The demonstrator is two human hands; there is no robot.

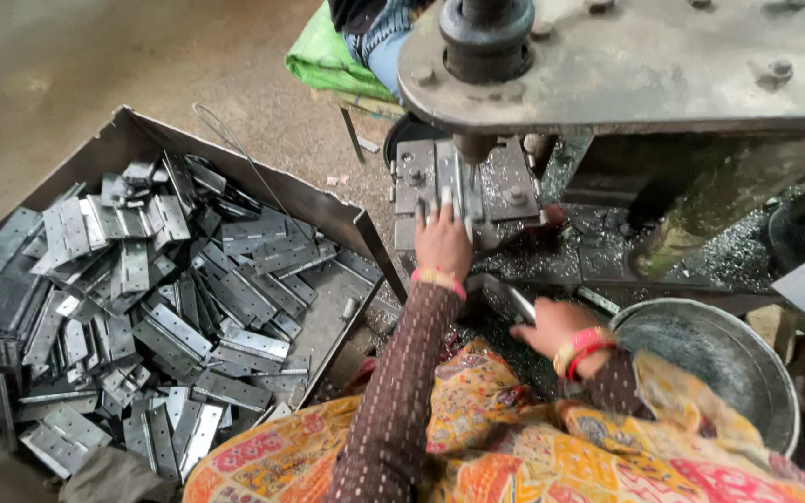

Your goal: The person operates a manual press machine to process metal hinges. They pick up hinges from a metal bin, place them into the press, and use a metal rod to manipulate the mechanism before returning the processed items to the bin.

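So the left hand (442,240) is stretched forward with fingers spread flat, pressing a small metal piece (466,200) against the press bed (477,182), right under the vertical punch (470,149). The piece sits just ahead of the fingertips, long axis running up-down in the head view, roughly in line with the forearm. The right hand (552,326) is pulled back near the body, fingers curled around a flat metal hinge (517,303) that points up-left toward the press. It lies just beside the round steel bowl (775,391). Left hand is clearly the one nearer the punch. Off to the left, well apart, there's a big metal tray (235,154) heaped with hinges (142,307).
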